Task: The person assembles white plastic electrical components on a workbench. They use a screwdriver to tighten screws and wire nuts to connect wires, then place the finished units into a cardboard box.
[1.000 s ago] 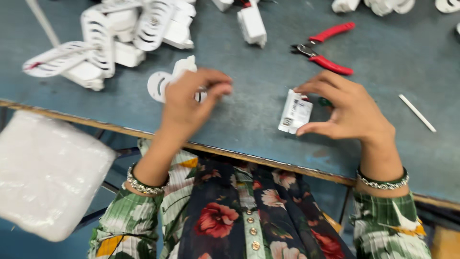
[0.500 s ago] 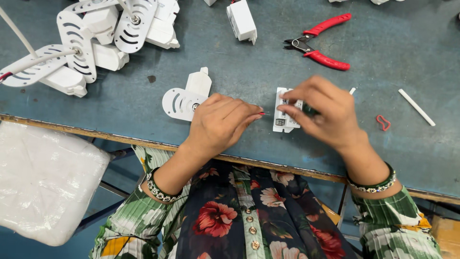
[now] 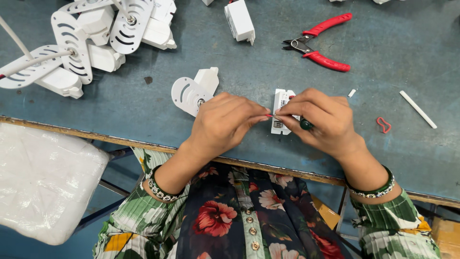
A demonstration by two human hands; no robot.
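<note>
My left hand [image 3: 224, 122] and my right hand [image 3: 318, 120] meet fingertip to fingertip above the near part of the blue-grey table [image 3: 143, 108]. Between the fingertips a thin red piece [image 3: 270, 115] shows, pinched from both sides. Under my right fingers lies a small white rectangular module [image 3: 280, 109], partly covered. Just left of my left hand a white slotted disc part with a block [image 3: 194, 91] rests on the table.
Red-handled cutters [image 3: 318, 43] lie at the far right. A heap of white slotted disc parts [image 3: 81, 41] fills the far left. A white box [image 3: 239, 20], a white stick [image 3: 418, 109], a red clip [image 3: 383, 124] and a white bag [image 3: 43, 182] are around.
My left hand left the white disc part and came right to meet my right hand. The right hand stayed on the white module, and both now pinch the red piece.
</note>
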